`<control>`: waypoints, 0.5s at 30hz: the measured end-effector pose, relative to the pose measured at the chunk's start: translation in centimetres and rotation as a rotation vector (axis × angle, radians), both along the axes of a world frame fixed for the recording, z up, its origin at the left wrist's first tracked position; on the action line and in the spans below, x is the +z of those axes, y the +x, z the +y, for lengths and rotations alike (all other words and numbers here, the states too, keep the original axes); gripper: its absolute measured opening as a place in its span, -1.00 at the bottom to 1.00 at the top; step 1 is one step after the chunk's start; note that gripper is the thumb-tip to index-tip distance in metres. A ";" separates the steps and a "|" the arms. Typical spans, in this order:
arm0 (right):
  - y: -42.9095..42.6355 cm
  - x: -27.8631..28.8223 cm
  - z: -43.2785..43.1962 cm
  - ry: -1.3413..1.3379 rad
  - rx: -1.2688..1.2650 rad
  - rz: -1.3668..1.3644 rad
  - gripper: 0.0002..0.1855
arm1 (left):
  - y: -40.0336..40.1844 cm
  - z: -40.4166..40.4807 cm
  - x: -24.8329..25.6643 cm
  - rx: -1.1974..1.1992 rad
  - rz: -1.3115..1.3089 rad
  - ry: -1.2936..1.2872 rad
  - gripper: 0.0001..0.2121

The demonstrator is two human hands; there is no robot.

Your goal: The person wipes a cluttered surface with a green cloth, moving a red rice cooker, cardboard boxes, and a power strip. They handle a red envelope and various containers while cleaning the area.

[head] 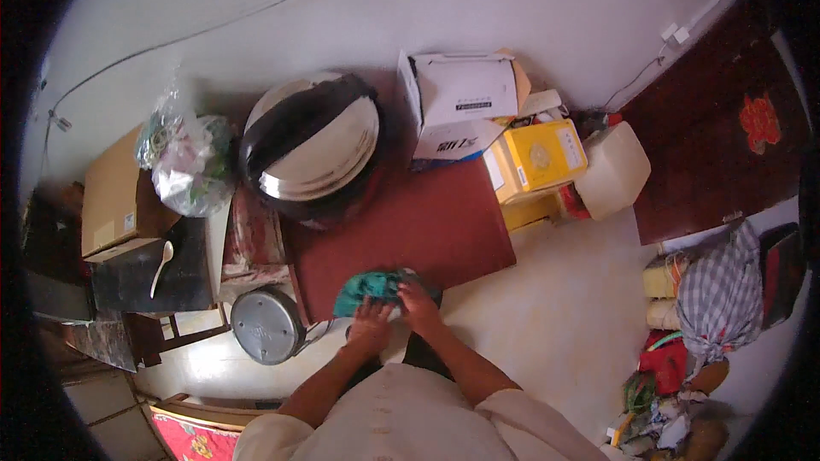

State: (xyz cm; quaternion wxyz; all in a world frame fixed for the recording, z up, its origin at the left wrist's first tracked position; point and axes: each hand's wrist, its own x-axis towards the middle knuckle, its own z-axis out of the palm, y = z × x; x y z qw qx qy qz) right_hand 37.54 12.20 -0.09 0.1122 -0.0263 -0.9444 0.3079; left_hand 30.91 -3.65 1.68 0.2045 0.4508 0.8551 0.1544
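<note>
A bunched green cloth [366, 289], possibly a bag, lies at the front edge of the dark red table [410, 220], close to my body. My left hand [371, 328] rests on its near side, palm down and fingers stretched slightly apart. The fingers of my right hand [416, 304] bend over the cloth's right end and pinch it. Darker patches show among the folds; whatever is inside or under the cloth is hidden.
On the table stand a large round lidded pot [314, 147] and an open white carton [464, 92]. A yellow box [544, 153] is beside it. Left are a plastic bag [192, 172], a white spoon [164, 262] and a metal pot [266, 326]. A checked cloth bundle [724, 291] is at right.
</note>
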 end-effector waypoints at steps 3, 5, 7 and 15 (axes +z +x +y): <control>2.4 -2.8 5.8 -0.570 -0.250 -0.087 -0.68 | -0.1 7.4 6.6 -0.186 0.009 -0.084 -0.54; 3.4 -4.7 10.0 0.092 -0.269 0.043 -0.65 | -0.7 10.3 5.3 -0.130 -0.160 0.081 -0.56; 3.8 -4.4 14.2 -0.066 -0.368 0.106 -0.65 | -1.5 13.7 6.8 -0.080 -0.335 0.251 -0.58; -0.5 2.6 21.6 -0.083 -0.569 -0.359 -0.63 | -13.7 26.9 17.3 0.837 -0.023 0.693 -0.63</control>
